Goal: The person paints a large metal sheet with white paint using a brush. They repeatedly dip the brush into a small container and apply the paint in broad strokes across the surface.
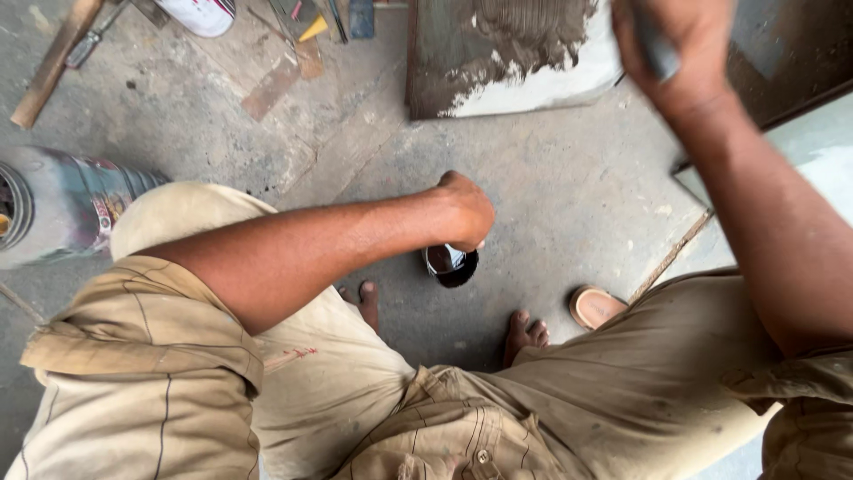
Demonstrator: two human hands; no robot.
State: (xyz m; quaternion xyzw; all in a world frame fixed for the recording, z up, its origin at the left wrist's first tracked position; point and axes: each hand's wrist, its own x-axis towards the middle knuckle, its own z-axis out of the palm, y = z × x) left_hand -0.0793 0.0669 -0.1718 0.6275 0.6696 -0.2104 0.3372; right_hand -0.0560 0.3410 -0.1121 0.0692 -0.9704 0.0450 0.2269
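Note:
My left hand (466, 209) reaches down over a small dark tin (450, 265) of dark liquid on the concrete floor and grips its rim. My right hand (677, 53) is raised at the top right, closed around a grey tool handle (656, 49); the tool's working end is hidden. Just left of that hand lies a flat board (498, 53) partly smeared with dark brown coating over a white surface. My bare feet (526, 331) and khaki trousers fill the lower view.
A large metal can (53, 206) lies on its side at the left. A wooden stick (49, 62), a white container (203, 13) and small tools (311, 22) lie at the top left. A sandal (593, 307) sits near my right foot. A pale panel (813, 156) lies at the right.

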